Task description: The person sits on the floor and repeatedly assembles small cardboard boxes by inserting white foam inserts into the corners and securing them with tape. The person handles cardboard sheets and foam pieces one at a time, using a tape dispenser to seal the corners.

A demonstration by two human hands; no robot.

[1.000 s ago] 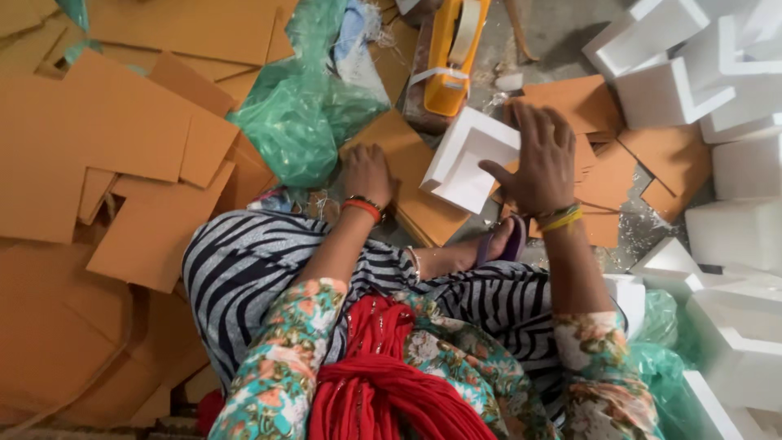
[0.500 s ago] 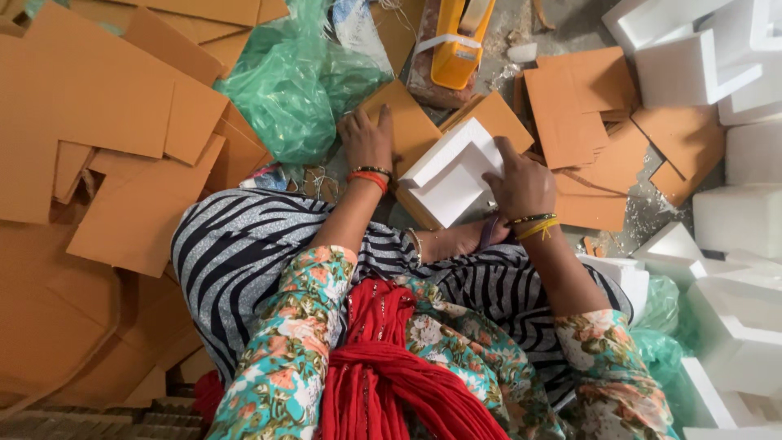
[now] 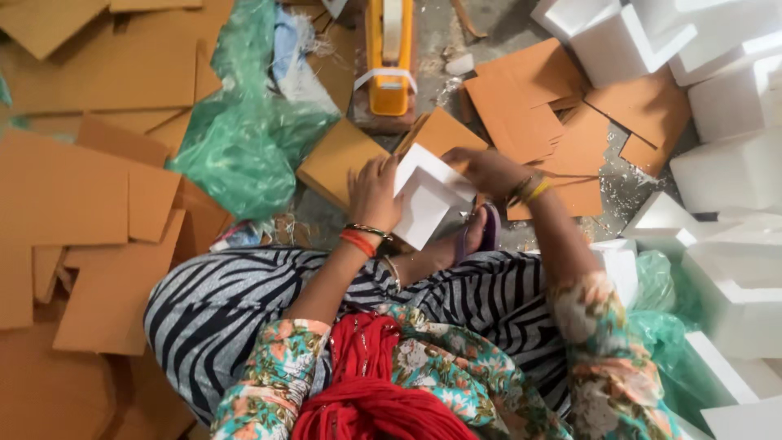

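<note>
I see both hands gripping the white foam corner piece (image 3: 428, 200) just below the yellow tape dispenser (image 3: 388, 57): left hand (image 3: 373, 195), right hand (image 3: 487, 169) (fitting step, I judge); next needs steady alignment.

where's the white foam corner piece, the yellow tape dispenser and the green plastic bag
white foam corner piece (image 3: 423, 204), head view, on its flat inner face between the two hands
yellow tape dispenser (image 3: 388, 77), head view, on the yellow body below the tape roll
green plastic bag (image 3: 244, 147), head view, on the crumpled middle
</note>
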